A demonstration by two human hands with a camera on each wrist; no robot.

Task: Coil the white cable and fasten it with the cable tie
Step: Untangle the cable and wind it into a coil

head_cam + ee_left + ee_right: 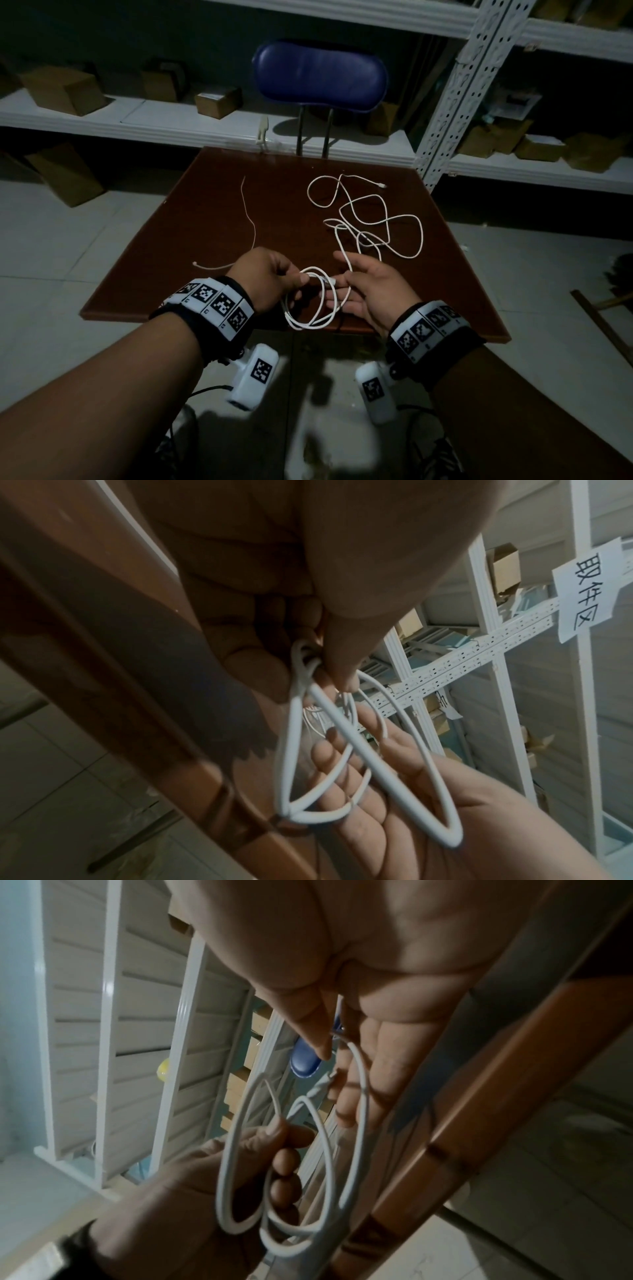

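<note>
Several loops of the white cable (310,320) hang over the near table edge, and my left hand (301,279) pinches them at the top between thumb and fingers. In the left wrist view the left hand (318,666) grips the bunched strands and the coil (291,750) dangles below. My right hand (342,281) lies open beside the coil, fingers straight, and the cable runs across them (363,1083). The rest of the cable (376,219) sprawls in loose curves on the table, its plug at the far end. The thin white cable tie (251,222) lies on the table to the left.
The dark brown table (205,212) stands on a tiled floor. A blue chair (318,75) is behind its far edge. White metal shelving (137,116) with cardboard boxes (65,85) lines the back and right side.
</note>
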